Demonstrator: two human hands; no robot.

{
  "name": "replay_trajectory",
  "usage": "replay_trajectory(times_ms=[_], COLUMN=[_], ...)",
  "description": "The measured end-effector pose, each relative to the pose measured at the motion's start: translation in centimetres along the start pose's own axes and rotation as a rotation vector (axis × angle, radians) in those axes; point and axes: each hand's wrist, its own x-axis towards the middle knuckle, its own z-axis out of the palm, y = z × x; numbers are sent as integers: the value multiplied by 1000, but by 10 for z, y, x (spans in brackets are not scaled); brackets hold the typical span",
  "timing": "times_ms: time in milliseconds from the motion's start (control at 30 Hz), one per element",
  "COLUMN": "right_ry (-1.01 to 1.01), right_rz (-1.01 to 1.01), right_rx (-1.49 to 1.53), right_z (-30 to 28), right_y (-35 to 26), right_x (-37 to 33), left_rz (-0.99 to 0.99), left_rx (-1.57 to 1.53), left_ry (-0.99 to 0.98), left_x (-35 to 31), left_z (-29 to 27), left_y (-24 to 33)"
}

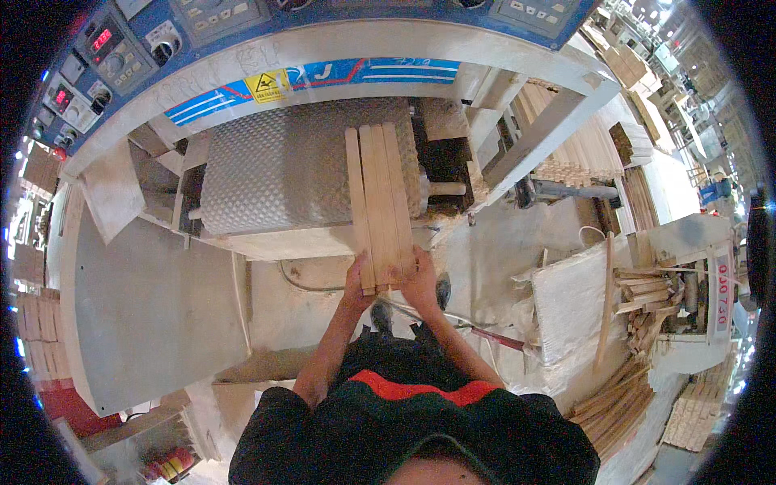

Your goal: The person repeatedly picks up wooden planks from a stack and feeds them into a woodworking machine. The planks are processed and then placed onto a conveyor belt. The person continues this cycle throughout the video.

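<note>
- Left hand [356,276] and right hand [417,275] clasp wooden strips [380,202], fingers closed around the near ends.
- Ahead of the grip, the strips reach over a belt [279,174].
- Farther ahead, a yellow sign [267,86].

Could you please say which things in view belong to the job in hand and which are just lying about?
In use:
- Wooden strips, held by left hand and right hand
- Textured belt beneath them

Lying about:
- Heaped strips, lower right
- Stacked wood, upper right
</note>
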Motion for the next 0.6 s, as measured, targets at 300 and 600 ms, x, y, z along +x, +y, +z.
replay_trajectory(times_ms=[300,600], right_ry=[-262,-258], right_rz=[290,266], right_rx=[851,902], right_z=[-2,7], right_y=[19,21], right_x=[28,52], left_rz=[148,162], left_rx=[606,687], left_ry=[110,180], left_x=[41,62], left_z=[-19,1], left_y=[30,50])
